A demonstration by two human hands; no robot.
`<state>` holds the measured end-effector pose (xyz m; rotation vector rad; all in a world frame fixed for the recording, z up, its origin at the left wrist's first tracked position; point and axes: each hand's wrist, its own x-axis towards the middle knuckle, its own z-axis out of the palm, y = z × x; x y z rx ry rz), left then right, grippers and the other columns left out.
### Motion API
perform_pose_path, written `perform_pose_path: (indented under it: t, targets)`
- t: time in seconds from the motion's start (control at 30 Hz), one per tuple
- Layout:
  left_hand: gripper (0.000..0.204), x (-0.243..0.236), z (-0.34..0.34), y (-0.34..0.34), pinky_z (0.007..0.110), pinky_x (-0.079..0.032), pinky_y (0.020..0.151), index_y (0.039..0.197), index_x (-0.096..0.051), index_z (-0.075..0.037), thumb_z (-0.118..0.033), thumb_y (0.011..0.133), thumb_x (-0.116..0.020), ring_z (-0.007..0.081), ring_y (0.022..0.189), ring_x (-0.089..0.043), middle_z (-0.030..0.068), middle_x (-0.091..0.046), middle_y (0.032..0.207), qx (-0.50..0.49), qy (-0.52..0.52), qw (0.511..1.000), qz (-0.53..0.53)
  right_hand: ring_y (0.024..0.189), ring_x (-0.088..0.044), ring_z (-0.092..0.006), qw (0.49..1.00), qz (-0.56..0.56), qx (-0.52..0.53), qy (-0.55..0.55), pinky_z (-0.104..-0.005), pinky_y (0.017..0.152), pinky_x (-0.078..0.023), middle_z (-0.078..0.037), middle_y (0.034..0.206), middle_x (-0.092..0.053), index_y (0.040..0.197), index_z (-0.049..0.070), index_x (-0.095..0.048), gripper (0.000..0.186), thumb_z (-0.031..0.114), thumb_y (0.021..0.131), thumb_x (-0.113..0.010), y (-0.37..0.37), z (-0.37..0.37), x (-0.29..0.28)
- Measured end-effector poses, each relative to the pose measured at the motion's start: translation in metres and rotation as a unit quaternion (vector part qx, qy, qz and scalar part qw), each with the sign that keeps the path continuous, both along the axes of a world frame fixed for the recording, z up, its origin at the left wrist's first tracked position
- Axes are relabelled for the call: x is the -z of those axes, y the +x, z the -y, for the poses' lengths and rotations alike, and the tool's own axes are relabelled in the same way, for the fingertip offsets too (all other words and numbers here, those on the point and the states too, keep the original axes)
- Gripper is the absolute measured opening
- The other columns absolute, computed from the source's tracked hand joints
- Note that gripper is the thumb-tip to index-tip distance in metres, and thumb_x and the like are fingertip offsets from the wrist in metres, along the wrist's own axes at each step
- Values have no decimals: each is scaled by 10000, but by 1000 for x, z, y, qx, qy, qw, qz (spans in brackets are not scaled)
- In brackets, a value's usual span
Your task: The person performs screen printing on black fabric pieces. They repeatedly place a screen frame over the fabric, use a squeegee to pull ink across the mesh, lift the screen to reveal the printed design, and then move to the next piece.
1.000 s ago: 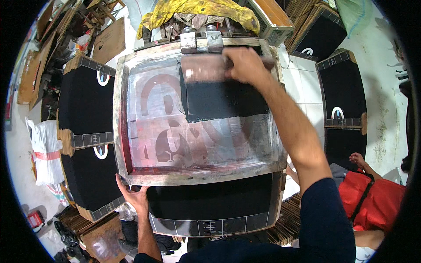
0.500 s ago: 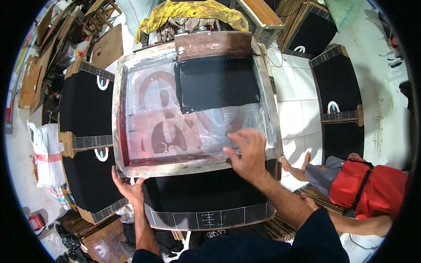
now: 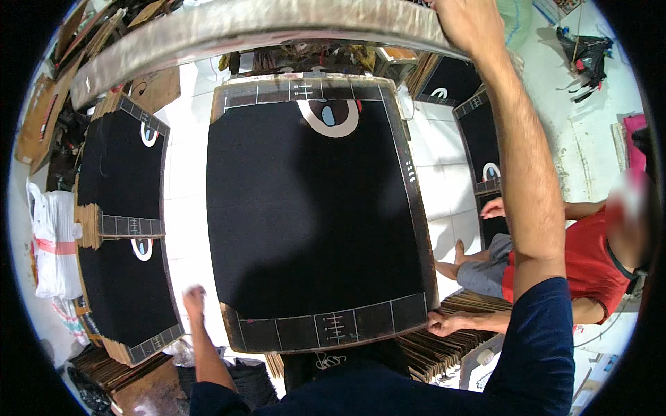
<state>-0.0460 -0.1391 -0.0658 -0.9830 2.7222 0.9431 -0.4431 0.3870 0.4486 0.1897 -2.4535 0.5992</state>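
Reaching to the top right of the head view, the person's right hand point(image 3: 473, 26) is closed around the worn, pale frame point(image 3: 270, 26), which hangs tilted up across the top. Below the frame lies a board point(image 3: 262, 333) with a ruled strip along its near end and black fabric point(image 3: 277, 208) spread over its middle. An eye-shaped print point(image 3: 329, 119) in white, brown and blue sits at the fabric's far end, and a dark shadow falls over the cloth. The left hand point(image 3: 194, 303) is blurred beside the board's left edge, apart from it; whether its fingers are open or closed cannot be told. A co-worker's hand point(image 3: 445, 323) touches the board's near right corner. Black panels point(image 3: 125, 173) bearing similar prints lie to the left.
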Motion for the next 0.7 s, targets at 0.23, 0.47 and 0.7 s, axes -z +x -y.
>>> perform_pose_path:
  t: [0.23,0.47,0.7]
  targets:
    - [435,151,-130,247,493,-549,749,1063,-723,-55,-424,1047,-493,329,842,-677,124,-713,907,-266,385,881,63,850,-717,-270,999,-34,-28,27,-378,813,-518,-151,867,-760,958,-4,-777,588,542,995,-562,-62,0,-37]
    - [277,97,-176,227,497,-516,860,1051,-688,-8,-261,987,-595,433,942,-649,231,-704,992,-119,150,973,-128,866,-713,-302,999,-34,1,39,-388,829,-516,-190,904,-765,973,4,-795,589,557,966,-590,-80,1,-52]
    - [450,81,-166,250,495,-531,951,1265,-652,74,-276,1046,-471,483,1072,-669,297,-708,1170,-208,25,977,44,941,-731,-319,997,-24,21,65,-395,891,-521,-183,958,-778,977,47,-810,580,574,973,-565,-80,-5,-53]
